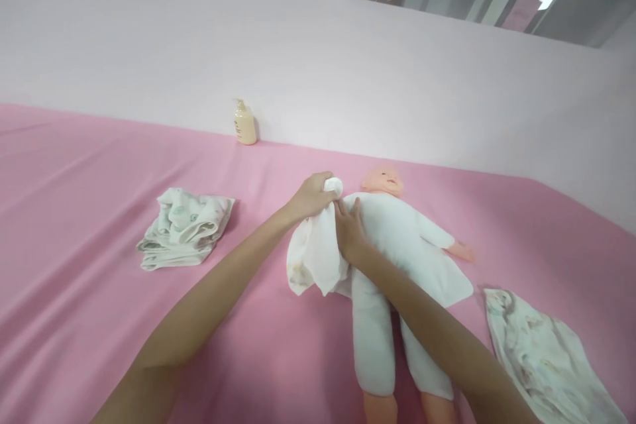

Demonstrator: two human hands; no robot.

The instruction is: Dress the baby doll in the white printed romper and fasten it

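A baby doll (390, 232) with a white cloth body lies on its back, head toward the wall. A white baby garment (325, 248) with a faint print is bunched at its side, and a white flap also spreads beyond the doll's other side. My left hand (313, 197) is closed around a gathered part of this garment, probably a sleeve, above the doll's shoulder level. Close beside it, my right hand (350, 232) pinches the cloth against the doll's upper side; its fingertips are partly hidden. The doll's arm on this side is hidden by cloth and hands.
A pink sheet (89, 212) covers the surface, with a pale wall (298, 73) behind. A pump bottle (245, 124) stands by the wall. Folded printed cloth (186, 228) lies left, and another printed cloth (546, 358) lies at the lower right.
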